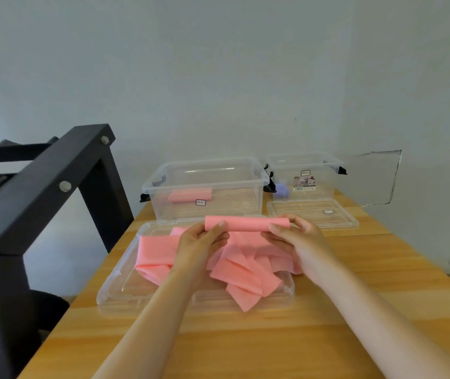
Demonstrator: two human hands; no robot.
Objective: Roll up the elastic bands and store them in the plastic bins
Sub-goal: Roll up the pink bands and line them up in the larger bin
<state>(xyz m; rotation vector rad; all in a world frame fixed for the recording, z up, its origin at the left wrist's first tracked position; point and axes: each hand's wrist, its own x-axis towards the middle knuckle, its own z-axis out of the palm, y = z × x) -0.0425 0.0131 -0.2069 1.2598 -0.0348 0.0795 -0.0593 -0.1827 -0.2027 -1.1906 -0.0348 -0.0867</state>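
Note:
A pink elastic band is partly wound into a roll [247, 223] held above the table. My left hand [202, 239] pinches its left end and my right hand [297, 236] grips its right end. The unrolled rest of the pink band [234, 272] lies crumpled below on a clear lid [120, 285]. Behind it stands a clear plastic bin [207, 187] with one rolled pink band [190, 195] inside. A second clear bin [304, 175] at the back right holds a purple roll [281, 191].
A second clear lid [312, 213] lies flat in front of the right bin. The wooden table [245, 340] ends at a white wall behind the bins. A black metal frame [62, 184] stands close at the left edge.

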